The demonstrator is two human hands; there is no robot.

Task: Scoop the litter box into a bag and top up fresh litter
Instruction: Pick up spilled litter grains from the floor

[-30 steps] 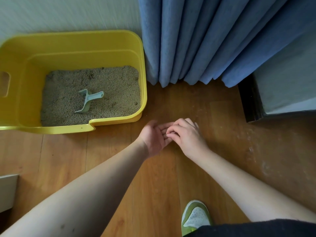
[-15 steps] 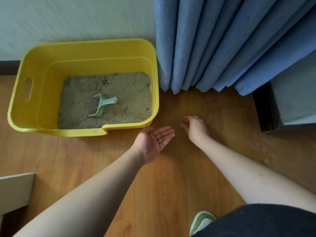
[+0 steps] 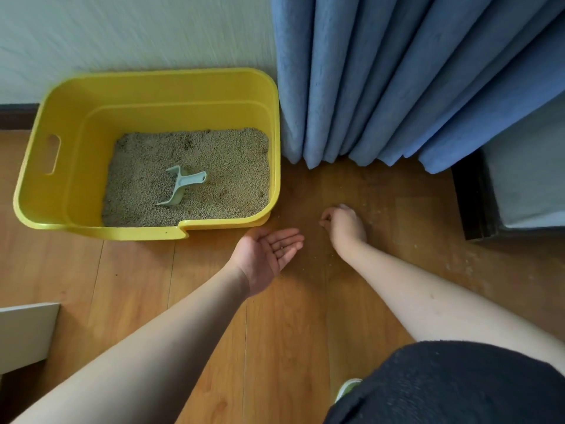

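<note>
A yellow litter box (image 3: 171, 96) stands on the wooden floor against the wall, holding beige litter (image 3: 226, 166). A pale green scoop (image 3: 182, 188) lies in the litter, handle toward the right. My left hand (image 3: 269, 252) hovers just in front of the box's right corner, palm up and fingers straight, with a few litter grains on the fingers. My right hand (image 3: 345, 224) is a little to its right, knuckles up, fingertips curled down and pinching at spilled litter grains (image 3: 330, 264) scattered on the floor. No bag is in view.
A blue curtain (image 3: 382, 87) hangs to the floor right of the box. A dark furniture base (image 3: 470, 203) sits at the far right. A white board edge (image 3: 24, 335) is at the lower left. My green shoe (image 3: 347, 388) shows below.
My hands were touching, right fingers in the left palm. They have parted: the right hand moved right and down to the floor, the left stays palm up. The camera shifted left.
</note>
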